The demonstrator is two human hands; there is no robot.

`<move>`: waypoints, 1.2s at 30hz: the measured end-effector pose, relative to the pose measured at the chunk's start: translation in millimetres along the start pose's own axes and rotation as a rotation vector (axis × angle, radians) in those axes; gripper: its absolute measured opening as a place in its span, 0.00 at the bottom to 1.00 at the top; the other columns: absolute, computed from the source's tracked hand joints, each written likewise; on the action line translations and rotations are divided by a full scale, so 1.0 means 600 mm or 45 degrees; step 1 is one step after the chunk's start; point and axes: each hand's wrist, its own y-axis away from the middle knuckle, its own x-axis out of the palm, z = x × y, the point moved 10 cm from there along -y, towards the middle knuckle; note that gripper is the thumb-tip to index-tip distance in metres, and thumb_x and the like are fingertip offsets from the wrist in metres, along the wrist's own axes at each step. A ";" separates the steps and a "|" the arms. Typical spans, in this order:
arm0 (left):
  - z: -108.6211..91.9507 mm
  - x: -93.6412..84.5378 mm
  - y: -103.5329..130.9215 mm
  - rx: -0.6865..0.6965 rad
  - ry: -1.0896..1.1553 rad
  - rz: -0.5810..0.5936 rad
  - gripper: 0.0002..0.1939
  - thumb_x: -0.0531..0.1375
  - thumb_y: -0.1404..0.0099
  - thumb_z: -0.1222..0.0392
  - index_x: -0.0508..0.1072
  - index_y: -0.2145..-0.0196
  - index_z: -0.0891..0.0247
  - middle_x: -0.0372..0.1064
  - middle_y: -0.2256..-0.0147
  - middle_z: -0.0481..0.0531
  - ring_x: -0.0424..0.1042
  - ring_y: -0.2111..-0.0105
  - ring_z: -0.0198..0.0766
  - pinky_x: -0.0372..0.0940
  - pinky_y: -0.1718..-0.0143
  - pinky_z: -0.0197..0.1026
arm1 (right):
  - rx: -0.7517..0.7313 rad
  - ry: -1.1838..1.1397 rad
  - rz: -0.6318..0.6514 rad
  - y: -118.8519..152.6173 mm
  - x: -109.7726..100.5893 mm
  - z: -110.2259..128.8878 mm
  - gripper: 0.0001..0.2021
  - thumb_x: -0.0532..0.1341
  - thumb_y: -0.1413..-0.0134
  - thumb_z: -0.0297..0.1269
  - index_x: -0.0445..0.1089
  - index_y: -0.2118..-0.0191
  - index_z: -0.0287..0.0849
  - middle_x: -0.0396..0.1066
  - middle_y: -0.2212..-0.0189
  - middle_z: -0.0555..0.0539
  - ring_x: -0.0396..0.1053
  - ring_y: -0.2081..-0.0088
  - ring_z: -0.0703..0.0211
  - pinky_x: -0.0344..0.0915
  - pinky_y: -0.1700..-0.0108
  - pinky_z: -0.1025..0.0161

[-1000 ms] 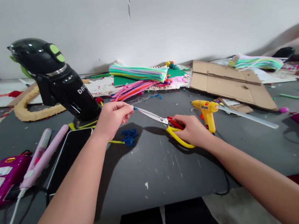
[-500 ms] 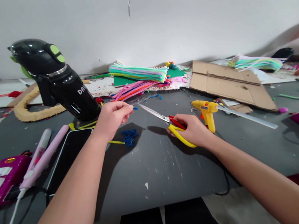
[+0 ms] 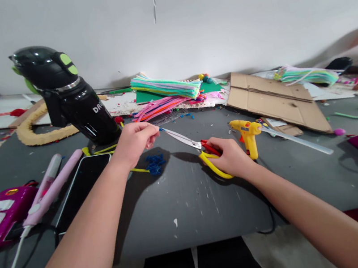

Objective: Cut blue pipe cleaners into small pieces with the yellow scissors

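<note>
My left hand (image 3: 137,141) pinches a small blue piece of pipe cleaner (image 3: 161,129), whose tip just shows past the fingertips. My right hand (image 3: 231,155) grips scissors (image 3: 185,140) with red and yellow handles. Their blade tips meet the blue end beside my left fingers. Below and right of my left hand, a clump of blue pipe cleaner (image 3: 155,164) with a yellow stem lies on the grey table (image 3: 191,213). Several short blue bits (image 3: 187,115) lie farther back.
A black bottle (image 3: 84,108) stands at left, near a phone (image 3: 81,190) and a pink hair straightener (image 3: 56,183). To the right are a yellow glue gun (image 3: 249,134) and folded cardboard (image 3: 272,103). Pipe cleaner bundles (image 3: 166,86) lie along the wall.
The scissors have shifted slightly left and down, their blades closing at the blue piece by my left fingertips. My left hand has hardly moved.
</note>
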 end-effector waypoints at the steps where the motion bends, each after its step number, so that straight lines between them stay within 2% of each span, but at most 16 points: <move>1: 0.000 0.001 0.000 -0.004 0.000 0.003 0.10 0.64 0.46 0.61 0.71 0.82 0.65 0.61 0.83 0.49 0.57 0.83 0.29 0.49 0.82 0.35 | 0.003 -0.002 0.002 0.000 0.000 0.000 0.12 0.62 0.55 0.39 0.56 0.76 0.44 0.55 0.81 0.56 0.48 0.75 0.65 0.47 0.73 0.64; 21: -0.007 0.006 0.004 -0.006 -0.030 0.043 0.09 0.64 0.44 0.62 0.71 0.79 0.67 0.61 0.81 0.48 0.57 0.82 0.27 0.51 0.80 0.33 | -0.001 0.020 0.027 -0.002 0.002 -0.005 0.11 0.60 0.55 0.34 0.54 0.77 0.43 0.53 0.81 0.56 0.48 0.75 0.66 0.46 0.73 0.65; 24: -0.011 0.002 0.005 0.012 -0.052 0.027 0.08 0.64 0.45 0.62 0.72 0.78 0.67 0.62 0.81 0.48 0.58 0.81 0.27 0.52 0.80 0.33 | 0.012 -0.006 0.008 -0.002 0.002 -0.009 0.12 0.61 0.54 0.36 0.55 0.77 0.43 0.54 0.81 0.56 0.49 0.75 0.66 0.47 0.73 0.65; 30: -0.014 0.002 0.007 0.024 -0.063 0.036 0.08 0.64 0.44 0.61 0.72 0.78 0.67 0.61 0.81 0.48 0.59 0.80 0.28 0.52 0.79 0.33 | 0.050 -0.130 0.017 0.002 0.005 -0.019 0.16 0.64 0.51 0.47 0.59 0.74 0.43 0.60 0.79 0.54 0.52 0.74 0.64 0.49 0.73 0.65; 36: -0.012 0.003 0.006 0.028 -0.074 0.048 0.08 0.64 0.44 0.61 0.72 0.77 0.67 0.61 0.81 0.47 0.58 0.81 0.27 0.52 0.78 0.33 | -0.011 -0.040 0.036 0.000 0.005 -0.006 0.14 0.64 0.51 0.42 0.58 0.76 0.43 0.57 0.80 0.55 0.50 0.74 0.65 0.47 0.73 0.65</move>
